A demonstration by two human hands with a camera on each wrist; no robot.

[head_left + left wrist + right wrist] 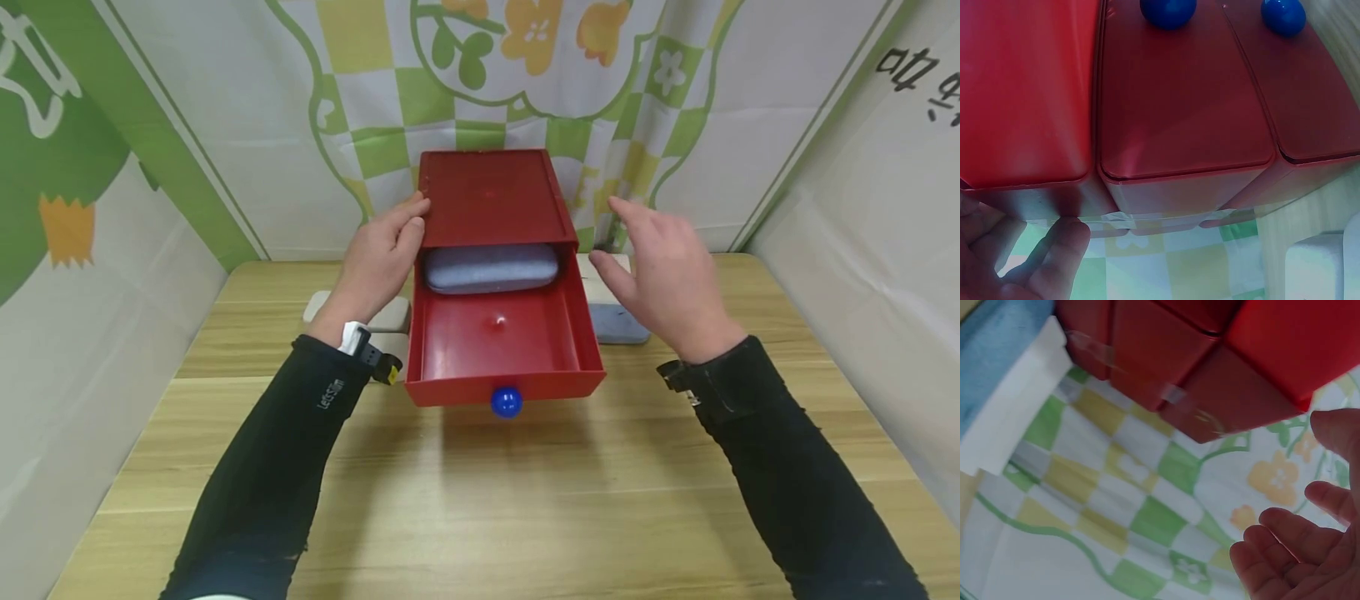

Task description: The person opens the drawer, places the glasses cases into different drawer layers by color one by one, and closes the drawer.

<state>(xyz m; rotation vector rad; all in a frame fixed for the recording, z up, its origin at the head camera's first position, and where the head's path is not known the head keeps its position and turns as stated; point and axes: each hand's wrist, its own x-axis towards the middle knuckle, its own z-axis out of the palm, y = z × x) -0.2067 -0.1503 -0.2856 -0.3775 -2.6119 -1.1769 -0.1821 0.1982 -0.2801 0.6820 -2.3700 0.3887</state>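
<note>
A red drawer cabinet (487, 196) stands on the table, its top drawer (495, 346) pulled out toward me. Inside that drawer, at the back, lies a rounded blue-grey case (491, 269), partly under the cabinet's top. A blue ball knob (507, 402) sits on the drawer front. My left hand (381, 254) touches the cabinet's left side with extended fingers. Two lower drawers with blue knobs appear closed in the left wrist view. Off the right side hovers my right hand (667, 271), fingers spread and holding nothing; the right wrist view shows it apart from the cabinet.
Whitish rounded blocks (390, 317) lie left of the cabinet, partly hidden by my left arm. To its right are a flat blue-grey item (618, 323) and a whitish one (596, 287) behind it. A patterned cloth (367, 100) hangs behind; pale panels (862, 208) flank the table.
</note>
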